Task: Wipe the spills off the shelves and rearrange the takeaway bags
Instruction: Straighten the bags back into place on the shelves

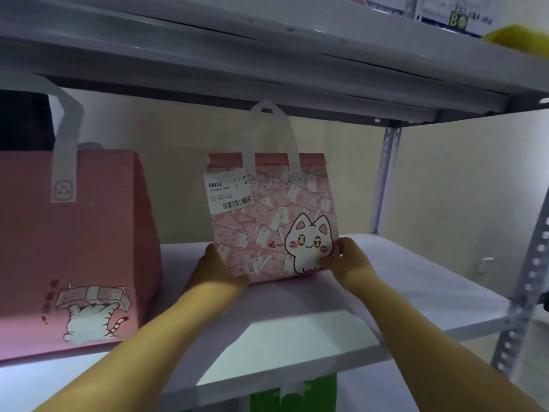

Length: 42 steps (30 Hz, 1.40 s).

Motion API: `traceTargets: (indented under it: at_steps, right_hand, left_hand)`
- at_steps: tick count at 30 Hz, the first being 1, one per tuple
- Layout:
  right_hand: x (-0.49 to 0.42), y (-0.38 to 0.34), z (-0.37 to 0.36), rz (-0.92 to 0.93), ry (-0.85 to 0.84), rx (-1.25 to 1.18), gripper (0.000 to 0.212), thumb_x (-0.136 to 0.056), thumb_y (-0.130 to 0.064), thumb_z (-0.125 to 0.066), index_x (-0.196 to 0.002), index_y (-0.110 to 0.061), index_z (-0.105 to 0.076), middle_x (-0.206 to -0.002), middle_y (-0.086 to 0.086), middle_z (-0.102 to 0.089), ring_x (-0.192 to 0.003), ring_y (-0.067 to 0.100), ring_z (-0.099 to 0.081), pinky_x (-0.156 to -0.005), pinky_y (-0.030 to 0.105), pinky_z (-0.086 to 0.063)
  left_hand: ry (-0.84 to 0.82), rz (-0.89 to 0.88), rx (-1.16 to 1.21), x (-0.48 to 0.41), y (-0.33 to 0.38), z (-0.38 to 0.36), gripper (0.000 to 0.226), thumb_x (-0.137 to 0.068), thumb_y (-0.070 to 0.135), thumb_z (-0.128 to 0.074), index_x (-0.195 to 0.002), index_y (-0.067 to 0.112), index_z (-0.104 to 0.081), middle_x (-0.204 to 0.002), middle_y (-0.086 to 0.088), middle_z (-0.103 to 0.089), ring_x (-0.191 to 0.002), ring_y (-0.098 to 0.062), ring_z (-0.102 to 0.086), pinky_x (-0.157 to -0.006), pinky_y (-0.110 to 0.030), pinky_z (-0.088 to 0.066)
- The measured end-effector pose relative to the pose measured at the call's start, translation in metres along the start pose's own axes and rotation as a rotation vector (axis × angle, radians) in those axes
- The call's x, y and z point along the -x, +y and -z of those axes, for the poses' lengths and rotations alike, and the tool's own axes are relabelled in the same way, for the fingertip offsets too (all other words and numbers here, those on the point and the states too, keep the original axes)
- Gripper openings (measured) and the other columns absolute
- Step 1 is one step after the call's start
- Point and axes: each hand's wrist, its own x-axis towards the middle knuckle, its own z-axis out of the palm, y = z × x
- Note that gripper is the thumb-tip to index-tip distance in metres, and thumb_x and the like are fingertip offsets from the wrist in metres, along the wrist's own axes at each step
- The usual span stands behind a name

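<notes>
Both hands are on the small pink cat bag (267, 215). It stands upright on the middle shelf (416, 292) in the centre of the frame, set back from the front edge. The left hand (214, 269) clasps the bag's lower left corner, with its fingers curled round the side and mostly out of sight. The right hand (353, 260) pinches the lower right corner between thumb and fingers, though the picture is soft there and I cannot tell how many fingers sit behind the bag.

Gripping low at both corners makes sense. A soft-sided bag stays square and upright when steered from its base, whereas the floppy white handles (269, 129) would let it swing or tip. The printed label (227, 191) faces outward, which suits reading the order number from the front of the shelf.

At the left of the frame a larger pink bag (74, 248) sits on the same shelf, near the cat bag but apart from it, with a strip of bare shelf between them. I judge this to be the rearranging part of the task, with the cat bag being set or squared into its place beside its neighbour.

A yellow thing (517, 37) lies on the upper shelf (267, 55), at the upper right corner of the frame. Something green (297, 396) shows beneath the middle shelf at bottom centre.
</notes>
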Motion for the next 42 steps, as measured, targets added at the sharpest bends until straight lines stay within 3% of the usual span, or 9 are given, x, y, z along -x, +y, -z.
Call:
traceTargets:
  at_steps: [3, 6, 15, 21, 26, 31, 34, 38, 42]
  right_hand:
    - [0.02, 0.007, 0.009, 0.058, 0.064, -0.041, 0.032, -0.08, -0.021, -0.069, -0.103, -0.021, -0.047, -0.098, -0.002, -0.058, -0.088, 0.02, -0.056, -0.069, 0.027, -0.046]
    - [0.043, 0.01, 0.017, 0.108, 0.117, -0.058, 0.032, -0.081, -0.023, -0.069, -0.104, -0.024, -0.048, -0.091, -0.012, -0.056, -0.078, 0.007, -0.052, -0.056, 0.014, -0.035]
    - [0.086, 0.007, 0.031, 0.153, 0.052, -0.043, 0.034, -0.081, -0.03, -0.068, -0.106, -0.033, -0.045, -0.095, -0.019, -0.057, -0.088, 0.004, -0.057, -0.065, 0.016, -0.042]
    - [0.1, 0.006, 0.03, 0.149, 0.024, -0.055, 0.036, -0.081, -0.03, -0.069, -0.108, -0.033, -0.045, -0.09, -0.025, -0.054, -0.083, -0.006, -0.053, -0.06, 0.01, -0.039]
    - [0.105, 0.005, 0.035, 0.14, 0.004, -0.045, 0.039, -0.082, -0.032, -0.068, -0.116, -0.029, -0.048, -0.092, -0.025, -0.054, -0.081, -0.008, -0.052, -0.058, 0.008, -0.036]
    - [0.114, -0.002, 0.047, 0.135, 0.036, 0.009, 0.05, -0.083, -0.032, -0.066, -0.127, -0.021, -0.047, -0.119, -0.005, -0.057, -0.098, 0.011, -0.055, -0.08, 0.024, -0.044]
    - [0.13, -0.008, 0.053, 0.237, 0.102, 0.043, 0.039, -0.084, -0.033, -0.066, -0.119, -0.024, -0.051, -0.112, -0.01, -0.058, -0.1, 0.009, -0.055, -0.081, 0.026, -0.043]
    - [0.165, -0.017, 0.056, 0.405, 0.077, -0.012, 0.019, -0.085, -0.032, -0.064, -0.101, -0.033, -0.054, -0.093, -0.024, -0.058, -0.087, -0.006, -0.058, -0.06, 0.006, -0.045]
    - [0.206, -0.016, 0.045, 0.492, -0.09, -0.056, 0.01, -0.085, -0.032, -0.061, -0.089, -0.038, -0.055, -0.089, -0.018, -0.062, -0.086, -0.006, -0.059, -0.065, 0.011, -0.05]
  left_hand:
    - [-0.002, -0.105, 0.063, 0.015, -0.001, 0.002, 0.045, -0.072, 0.022, -0.063, -0.113, 0.029, -0.047, -0.11, 0.005, -0.063, -0.094, -0.018, -0.06, -0.064, -0.019, -0.043]
    - [0.019, -0.171, 0.114, 0.032, -0.003, 0.005, 0.048, -0.073, 0.023, -0.066, -0.116, 0.025, -0.046, -0.114, 0.002, -0.06, -0.102, -0.02, -0.058, -0.077, -0.025, -0.046]
    - [0.072, -0.19, 0.169, 0.073, -0.014, 0.023, 0.046, -0.076, 0.033, -0.072, -0.112, 0.035, -0.043, -0.111, 0.01, -0.061, -0.095, -0.003, -0.059, -0.079, -0.019, -0.044]
    - [0.071, -0.152, 0.107, 0.09, -0.021, 0.027, 0.066, -0.077, 0.044, -0.068, -0.132, 0.031, -0.034, -0.13, 0.007, -0.051, -0.114, -0.015, -0.052, -0.098, -0.041, -0.045]
    - [0.088, -0.155, 0.117, 0.091, -0.02, 0.027, 0.058, -0.078, 0.039, -0.069, -0.127, 0.033, -0.038, -0.126, 0.009, -0.054, -0.104, -0.01, -0.053, -0.089, -0.03, -0.044]
    - [0.106, -0.135, 0.094, 0.096, -0.017, 0.03, 0.054, -0.077, 0.042, -0.069, -0.123, 0.032, -0.041, -0.125, 0.009, -0.054, -0.102, -0.01, -0.052, -0.085, -0.03, -0.042]
    - [0.132, -0.168, 0.061, 0.109, -0.016, 0.034, 0.052, -0.079, 0.043, -0.066, -0.124, 0.032, -0.043, -0.124, 0.009, -0.051, -0.103, -0.011, -0.053, -0.089, -0.033, -0.046]
    - [0.269, -0.229, 0.009, 0.14, -0.016, 0.039, 0.054, -0.081, 0.04, -0.065, -0.129, 0.024, -0.045, -0.116, 0.013, -0.043, -0.098, -0.004, -0.048, -0.078, -0.018, -0.04]
    - [0.232, -0.262, 0.063, 0.19, -0.028, 0.042, 0.029, -0.08, 0.039, -0.064, -0.107, 0.037, -0.053, -0.106, 0.021, -0.052, -0.094, 0.001, -0.054, -0.07, -0.016, -0.045]
